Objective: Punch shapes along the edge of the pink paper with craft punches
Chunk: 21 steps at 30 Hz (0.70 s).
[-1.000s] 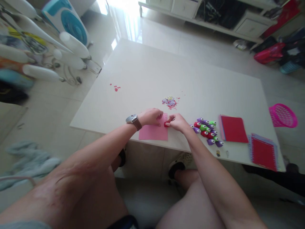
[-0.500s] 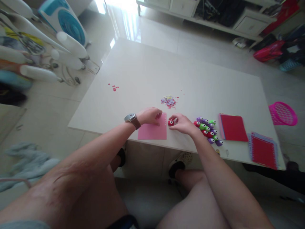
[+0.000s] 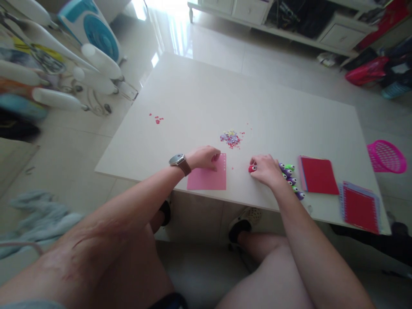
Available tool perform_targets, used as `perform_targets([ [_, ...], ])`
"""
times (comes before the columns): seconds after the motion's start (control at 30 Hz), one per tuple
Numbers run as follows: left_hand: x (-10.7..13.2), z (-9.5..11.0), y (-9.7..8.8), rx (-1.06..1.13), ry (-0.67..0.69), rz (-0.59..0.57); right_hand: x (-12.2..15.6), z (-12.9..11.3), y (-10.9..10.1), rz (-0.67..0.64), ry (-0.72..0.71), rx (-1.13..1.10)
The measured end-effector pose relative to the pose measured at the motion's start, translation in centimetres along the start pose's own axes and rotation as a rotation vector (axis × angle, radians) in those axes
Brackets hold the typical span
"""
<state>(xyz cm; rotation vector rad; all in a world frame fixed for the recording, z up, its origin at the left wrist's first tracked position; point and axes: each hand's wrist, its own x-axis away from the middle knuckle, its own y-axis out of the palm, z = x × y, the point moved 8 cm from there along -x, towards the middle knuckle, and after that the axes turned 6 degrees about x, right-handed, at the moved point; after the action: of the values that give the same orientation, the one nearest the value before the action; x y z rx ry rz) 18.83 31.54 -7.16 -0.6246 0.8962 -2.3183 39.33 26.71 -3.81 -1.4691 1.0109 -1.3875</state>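
One left hand [image 3: 203, 158] on a pink sheet [image 3: 204, 181], thumb and fingers apart, right hand [image 3: 266, 168] clamped on a red googly-eyed punch [image 3: 251, 168] right of the sheet, watch dial [image 3: 177, 159] unreadable.

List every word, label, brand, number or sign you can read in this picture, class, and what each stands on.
None can be read.
Wristwatch: dial too small to read.
Pink sheet: no legible writing.
Red eyed piece: no legible lettering.
Blue-and-white appliance: too blurred to read any brand.

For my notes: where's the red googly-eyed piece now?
In the head view, the red googly-eyed piece is right of centre in the right hand, between the pink sheet and the purple-and-green cluster.
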Motion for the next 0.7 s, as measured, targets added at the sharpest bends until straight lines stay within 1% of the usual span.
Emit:
perform_targets([
  [0.07, 0.0, 0.0, 0.0, -0.002, 0.003, -0.002, 0.3, -1.4, -0.3, 0.022, -0.070, -0.097],
  [0.17, -0.1, 0.0, 0.0, -0.011, 0.002, 0.001, 0.6, -4.0, -0.1, -0.038, -0.220, -0.301],
  [0.23, -0.1, 0.0, 0.1, -0.014, -0.003, 0.001, 0.6, -4.8, 0.2, -0.068, -0.266, -0.338],
  [0.37, -0.1, 0.0, 0.1, -0.015, -0.009, -0.001, 0.4, -5.0, 1.0, -0.089, -0.260, -0.343],
  [0.57, -0.2, -0.1, 0.1, -0.015, -0.006, -0.005, -0.5, -4.1, 0.9, 0.031, -0.139, -0.344],
  [0.7, -0.2, -0.1, 0.4, -0.024, -0.007, -0.007, -0.6, -4.0, 0.9, 0.031, -0.142, -0.313],
])
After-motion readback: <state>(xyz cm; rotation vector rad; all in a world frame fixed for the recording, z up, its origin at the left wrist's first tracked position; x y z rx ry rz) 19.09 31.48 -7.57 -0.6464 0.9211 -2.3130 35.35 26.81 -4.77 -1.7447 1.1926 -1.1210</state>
